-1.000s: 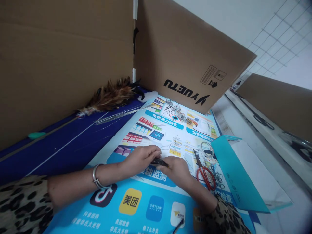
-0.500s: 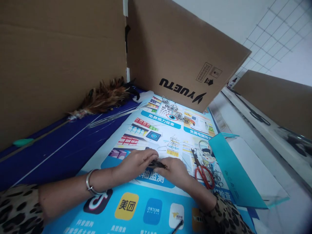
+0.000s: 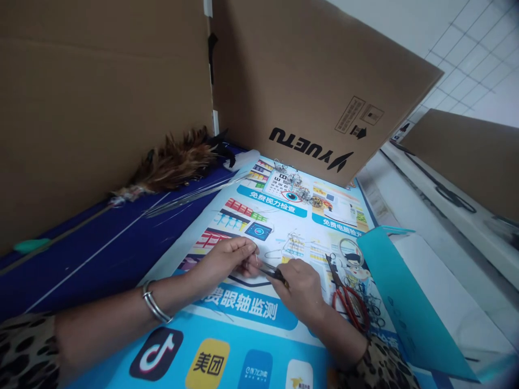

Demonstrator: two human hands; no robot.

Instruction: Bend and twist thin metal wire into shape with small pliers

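My left hand (image 3: 232, 261) pinches a thin piece of wire (image 3: 257, 256) between thumb and fingers; only a short silvery bit of it shows. Closed around dark-handled pliers (image 3: 277, 273) is my right hand (image 3: 302, 287), their slim jaws pointing left at the wire by my left fingertips. Whether the jaws touch the wire is too small to tell. Just beyond the hands lie loose bent wires (image 3: 294, 244) on the printed poster (image 3: 284, 346). To the right of my right hand rest red-handled scissors (image 3: 352, 307), beside small dark wire loops (image 3: 375, 310).
Wire clusters (image 3: 300, 190) lie near the standing cardboard panel (image 3: 251, 70). A feather duster (image 3: 174, 162) and long thin wires (image 3: 190, 199) are on the blue surface at left. A teal folder (image 3: 409, 308) lies at right. A wire coil (image 3: 349, 252) sits behind the scissors.
My hands have drawn slightly apart and turned, so the pliers' jaws and the wire now show. My right hand has moved a little right. The view has shifted slightly.
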